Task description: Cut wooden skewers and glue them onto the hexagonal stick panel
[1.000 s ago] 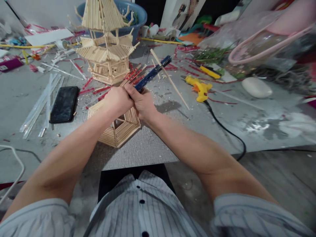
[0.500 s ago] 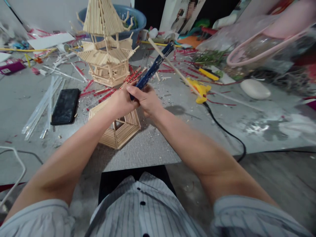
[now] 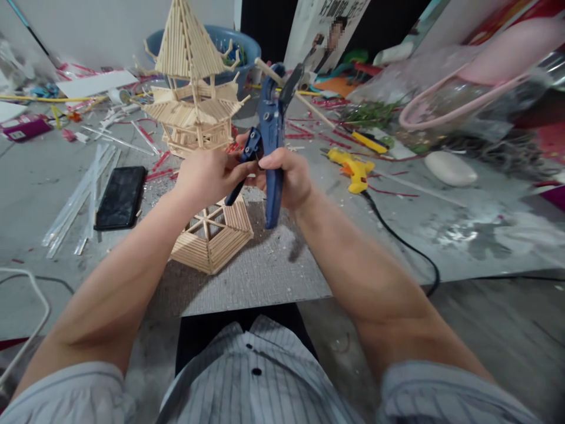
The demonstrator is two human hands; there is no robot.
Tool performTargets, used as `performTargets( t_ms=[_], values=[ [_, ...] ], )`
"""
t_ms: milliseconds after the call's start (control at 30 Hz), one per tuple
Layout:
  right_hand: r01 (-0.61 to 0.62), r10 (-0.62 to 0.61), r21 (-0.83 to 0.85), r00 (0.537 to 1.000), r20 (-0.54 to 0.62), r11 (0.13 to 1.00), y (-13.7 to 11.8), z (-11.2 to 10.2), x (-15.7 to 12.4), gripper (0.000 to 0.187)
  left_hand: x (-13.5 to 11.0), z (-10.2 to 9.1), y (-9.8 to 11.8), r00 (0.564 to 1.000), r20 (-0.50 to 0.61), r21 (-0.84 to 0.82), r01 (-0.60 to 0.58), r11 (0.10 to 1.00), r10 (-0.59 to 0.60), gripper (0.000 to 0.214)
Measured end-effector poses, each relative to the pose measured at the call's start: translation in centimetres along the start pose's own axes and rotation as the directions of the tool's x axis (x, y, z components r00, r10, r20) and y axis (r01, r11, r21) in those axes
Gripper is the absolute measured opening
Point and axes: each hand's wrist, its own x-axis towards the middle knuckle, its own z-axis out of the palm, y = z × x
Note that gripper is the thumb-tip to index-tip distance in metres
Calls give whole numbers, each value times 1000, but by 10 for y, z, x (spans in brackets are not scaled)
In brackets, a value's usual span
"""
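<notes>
Over the tabletop [image 3: 273, 268], btwn the stick pagoda [image 3: 196, 112] & the yellow glue gun [image 3: 353, 169], the blue cutter [image 3: 274, 126] is held up in the air, just above the far R side of the hexagonal stick frame [image 3: 229, 244]. Main change: its handles, pressed tog. ½ s ago, now stand well apart, w/ the blade [image 3: 292, 82] swung clear of the hooked side. Prob. means no cutting pressure on the wooden stick [image 3: 263, 66] at this pt; it lies across btwn blade & hook, contact w/ either can't be told.

L hand [image 3: 205, 176]: thumb & fingers pinching the short handle, seemingly. R hand [image 3: 291, 176]: wrapped round the long handle, thumb against it; far fingers partly hidden.

Vs. earlier frames: cutter was a slim slanted bar, now nearer upright & seen broadside; hands were bunched tog., now a bit apart; more of the hex frame's spokes show. Phone [image 3: 120, 197] hasn't moved on the tabletop, L of the frame.
</notes>
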Motion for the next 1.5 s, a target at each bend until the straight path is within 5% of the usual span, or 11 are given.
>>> performTargets(
  t_ms=[167,333,500,700,900,1067,1233,1367,1500],
  values=[
    [-69,69,-1,997,30,998,2,-9,3,21,0,-2,-3,989,-124,163,98,982,-78,37],
    [-93,94,-24,994,57,995,3,-25,7,23,-7,-18,-3,937,-350,153,72,986,-14,35],
    [-111,118,-130,992,49,985,-2,-22,3,27,-14,-28,4,952,-304,213,25,977,42,52],
    [-41,72,-228,989,129,973,-5,-8,-4,22,-17,-35,12,931,-344,305,-12,952,122,46],
    [-2,40,-303,992,120,953,-3,-4,-7,22,-11,-39,5,952,-307,342,107,934,3,43],
    [90,-87,-464,996,26,881,3,-10,-2,33,-6,-35,-2,962,-266,267,135,954,-62,41],
    [233,-259,-597,965,43,768,7,-18,3,65,-4,-29,-9,967,-248,225,110,968,-53,43],
    [197,-201,-704,976,79,683,8,-24,5,77,1,-18,-23,956,-286,222,-3,975,68,35],
    [118,-108,-840,992,71,530,7,-28,6,75,7,-5,-32,895,-381,293,-122,948,233,28]
  ],
)
